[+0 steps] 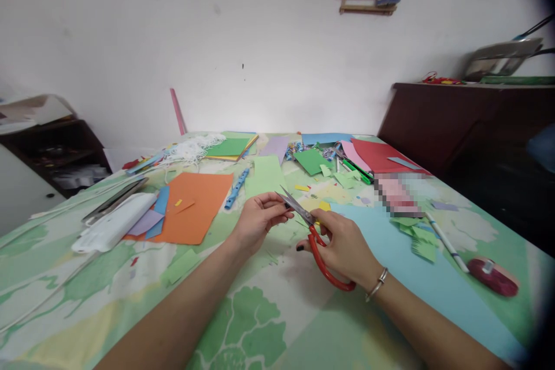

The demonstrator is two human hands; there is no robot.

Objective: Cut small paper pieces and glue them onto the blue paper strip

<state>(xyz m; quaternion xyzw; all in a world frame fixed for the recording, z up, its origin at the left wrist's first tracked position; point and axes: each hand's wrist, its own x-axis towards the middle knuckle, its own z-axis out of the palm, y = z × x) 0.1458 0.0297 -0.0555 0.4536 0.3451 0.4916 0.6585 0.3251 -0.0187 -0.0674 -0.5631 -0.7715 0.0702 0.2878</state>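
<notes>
My right hand (347,245) is closed through the red handles of the scissors (313,234), whose blades point up and left, slightly parted, toward my left hand (259,221). My left fingers are pinched on something small at the blade tips; I cannot tell what. No writing is readable anywhere. Both hands hover over the patterned tablecloth (243,324), with a light blue sheet (416,277) under my right wrist and an orange sheet (197,208) left of my left hand.

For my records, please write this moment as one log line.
right hand: holds red-handled metal scissors | left hand: pinches small green paper piece | blades: open
</notes>
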